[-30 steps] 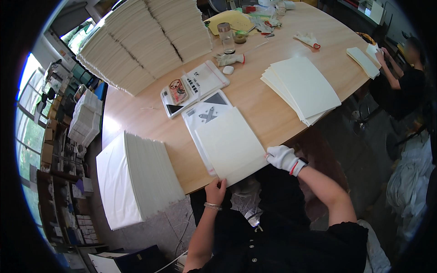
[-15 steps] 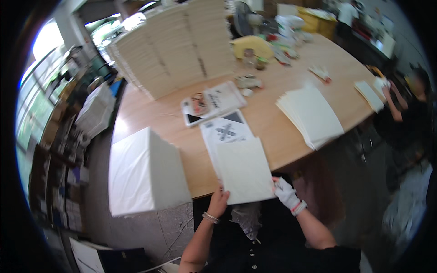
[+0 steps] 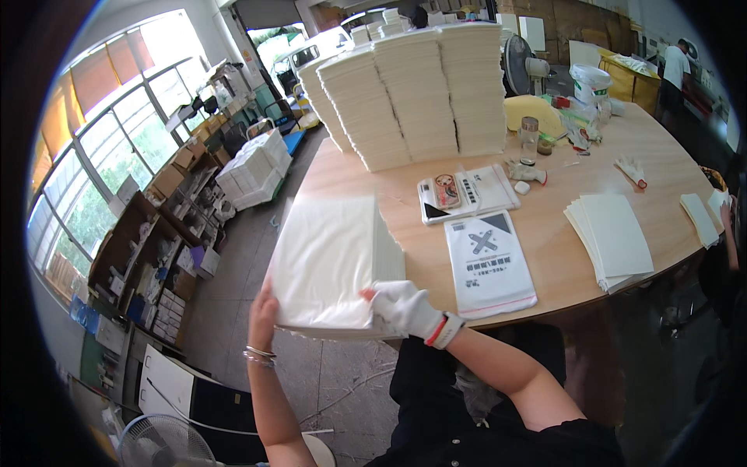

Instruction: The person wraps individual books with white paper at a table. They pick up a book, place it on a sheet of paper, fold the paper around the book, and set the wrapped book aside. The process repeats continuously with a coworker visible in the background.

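A tall stack of white sheets (image 3: 391, 261) stands at the table's near left corner. On its top lies a slightly wrinkled white sheet (image 3: 327, 249). My bare left hand (image 3: 264, 310), with bracelets at the wrist, holds this sheet's left edge near the front corner. My right hand (image 3: 406, 308), in a white glove with a bare fingertip showing, is closed at the sheet's front right corner. Its other fingers are partly hidden. Right of the stack, a flat printed plastic bag (image 3: 492, 268) lies at the table's near edge.
Behind are more printed packs (image 3: 486, 191), a glass jar (image 3: 529, 136), gloves (image 3: 632, 170) and tall stacks of sheets (image 3: 420, 101). Fanned white sheets (image 3: 615, 237) lie to the right on the wooden table (image 3: 545, 183). A co-worker's hand (image 3: 726, 206) holds sheets at the far right edge.
Both hands have moved left with the white sheet, from above the printed bag to the top of the stack. The view has turned left, and the bag is now uncovered.
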A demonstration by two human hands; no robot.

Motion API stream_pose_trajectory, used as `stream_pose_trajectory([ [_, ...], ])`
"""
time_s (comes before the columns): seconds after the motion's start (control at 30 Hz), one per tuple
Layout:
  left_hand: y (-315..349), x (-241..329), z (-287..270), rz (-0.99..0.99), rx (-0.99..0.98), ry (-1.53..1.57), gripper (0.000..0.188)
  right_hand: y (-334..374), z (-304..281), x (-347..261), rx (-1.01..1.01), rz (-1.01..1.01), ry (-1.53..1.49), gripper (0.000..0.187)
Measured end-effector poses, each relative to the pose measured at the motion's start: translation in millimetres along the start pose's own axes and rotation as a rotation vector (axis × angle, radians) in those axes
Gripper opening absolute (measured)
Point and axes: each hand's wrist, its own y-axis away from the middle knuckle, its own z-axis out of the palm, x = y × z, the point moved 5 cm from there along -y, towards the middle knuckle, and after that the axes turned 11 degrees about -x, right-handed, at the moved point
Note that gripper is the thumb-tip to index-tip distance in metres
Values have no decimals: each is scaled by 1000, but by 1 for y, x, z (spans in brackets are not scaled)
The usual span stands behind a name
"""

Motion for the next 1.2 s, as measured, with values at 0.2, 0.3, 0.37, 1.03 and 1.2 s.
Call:
stream_pose_trajectory([
  [0.2,-15,-62,10,-12,77,157,42,2,-11,6,34,-90,100,29],
  [0.3,-6,-35,-2,218,312,-319,39,57,-40,28,266,18,-486,23],
  [0.37,28,-19,-7,422,660,-64,29,116,-69,53,350,26,-511,19],
  [1.03,36,9,323,230,-444,186,14,434,-348,50,1697,195,-505,12],
  [1.2,8,-7,358,273,-608,192,11,427,-347,54,1532,212,-502,9],
])
